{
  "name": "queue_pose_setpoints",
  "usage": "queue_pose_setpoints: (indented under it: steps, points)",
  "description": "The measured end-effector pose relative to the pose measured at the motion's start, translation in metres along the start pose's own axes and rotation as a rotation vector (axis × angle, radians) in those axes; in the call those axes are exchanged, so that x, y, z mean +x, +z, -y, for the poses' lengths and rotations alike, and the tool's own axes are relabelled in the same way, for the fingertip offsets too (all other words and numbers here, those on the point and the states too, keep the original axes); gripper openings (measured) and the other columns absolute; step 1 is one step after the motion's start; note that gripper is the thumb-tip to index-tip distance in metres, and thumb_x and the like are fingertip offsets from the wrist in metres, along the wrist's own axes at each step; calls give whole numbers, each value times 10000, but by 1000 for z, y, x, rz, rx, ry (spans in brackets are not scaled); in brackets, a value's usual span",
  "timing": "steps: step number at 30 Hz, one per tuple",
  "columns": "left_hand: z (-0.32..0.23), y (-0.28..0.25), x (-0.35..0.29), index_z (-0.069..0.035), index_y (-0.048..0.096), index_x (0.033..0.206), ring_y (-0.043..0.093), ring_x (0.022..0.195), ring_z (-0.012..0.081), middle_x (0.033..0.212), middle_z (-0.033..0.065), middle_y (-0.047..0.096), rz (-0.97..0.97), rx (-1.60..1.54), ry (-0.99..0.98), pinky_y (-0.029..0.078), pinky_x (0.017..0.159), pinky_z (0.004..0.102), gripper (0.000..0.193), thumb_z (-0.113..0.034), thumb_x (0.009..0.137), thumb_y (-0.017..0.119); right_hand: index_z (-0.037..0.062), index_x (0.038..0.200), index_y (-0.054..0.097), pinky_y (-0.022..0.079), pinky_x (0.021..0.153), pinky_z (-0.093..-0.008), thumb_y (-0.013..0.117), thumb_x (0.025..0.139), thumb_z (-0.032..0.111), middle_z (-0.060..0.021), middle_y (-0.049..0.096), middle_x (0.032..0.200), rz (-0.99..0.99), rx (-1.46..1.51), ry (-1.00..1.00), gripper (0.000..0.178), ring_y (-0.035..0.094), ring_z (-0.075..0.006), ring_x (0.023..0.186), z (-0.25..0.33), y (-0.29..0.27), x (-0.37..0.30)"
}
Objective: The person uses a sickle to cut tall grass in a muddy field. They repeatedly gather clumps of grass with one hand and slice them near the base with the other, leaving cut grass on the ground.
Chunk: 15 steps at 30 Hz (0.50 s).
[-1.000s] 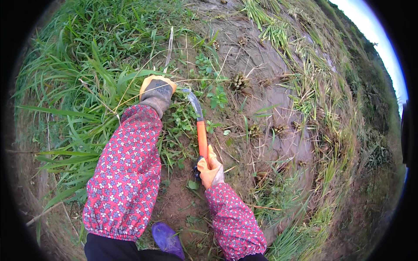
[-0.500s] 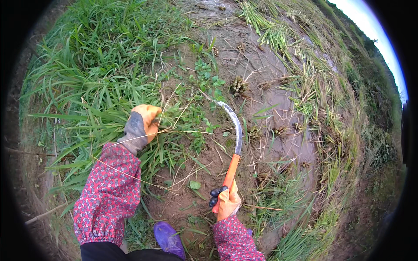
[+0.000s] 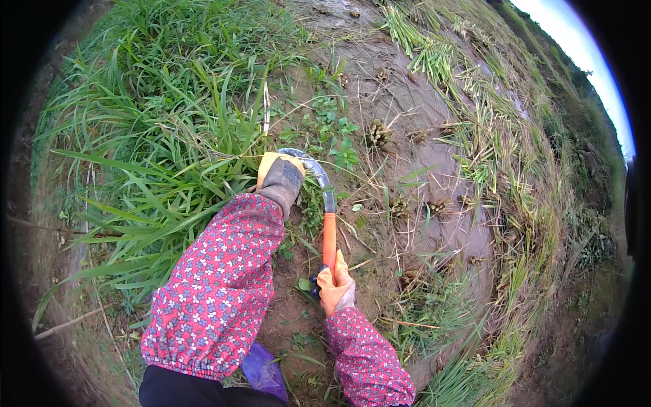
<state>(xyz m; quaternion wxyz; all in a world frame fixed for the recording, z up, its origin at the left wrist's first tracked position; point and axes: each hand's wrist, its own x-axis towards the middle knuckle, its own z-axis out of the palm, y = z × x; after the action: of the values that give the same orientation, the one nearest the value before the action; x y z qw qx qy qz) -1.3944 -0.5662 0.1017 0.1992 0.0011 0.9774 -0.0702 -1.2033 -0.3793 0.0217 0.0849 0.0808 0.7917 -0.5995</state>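
Note:
My right hand (image 3: 335,288), in an orange and grey glove, is wrapped round the orange handle of a sickle (image 3: 329,234). The curved metal blade arcs up and to the left, its tip end passing close behind my left hand. That left hand (image 3: 281,178), gloved alike, is low among weeds at the edge of the long green grass (image 3: 183,183). Its fingers curl downward and whatever they grip is hidden beneath the glove. A thin dry stalk crosses over it. Small broad-leaved weeds (image 3: 339,139) grow just to the right of the blade.
Wet mud (image 3: 441,169) with several cut stubble clumps (image 3: 378,134) lies to the right. Beyond it are rows of cut stalks (image 3: 475,146). A purple boot (image 3: 263,372) stands on the bare soil at the bottom. A dry stick (image 3: 68,325) lies at lower left.
My left hand has moved right, toward the blade. The sickle has swung left and down with my right hand, bringing its curve round behind the left glove.

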Motion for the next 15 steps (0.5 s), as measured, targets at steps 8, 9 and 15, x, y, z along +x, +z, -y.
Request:
queue_pose_setpoints:
  steps: [8, 9, 15]
  points:
    - [19, -4, -25, -153, 696, 990, 668, 873, 236, 957, 109, 678, 131, -126, -61, 529, 735, 330, 244, -170, 786, 563, 5, 1392, 325, 405, 751, -199, 532, 863, 25, -51, 502, 1136, -13, -27, 1, 569, 470, -87, 901, -53, -46, -68]
    - [21, 12, -43, -157, 704, 936, 666, 846, 250, 897, 97, 682, 86, -130, 11, 531, 726, 341, 215, -160, 762, 578, 24, 1393, 329, 391, 687, -201, 528, 862, 27, -37, 510, 1068, -22, 23, 67, 567, 459, -78, 824, -50, -50, -74]
    - [-3, 44, -164, -105, 698, 728, 678, 720, 258, 697, 86, 674, 191, 50, 459, 526, 589, 369, 106, -76, 673, 613, 123, 1397, 351, 316, 367, -206, 507, 852, 33, 33, 548, 716, -57, 264, 399, 574, 394, -34, 430, 42, -54, -64]
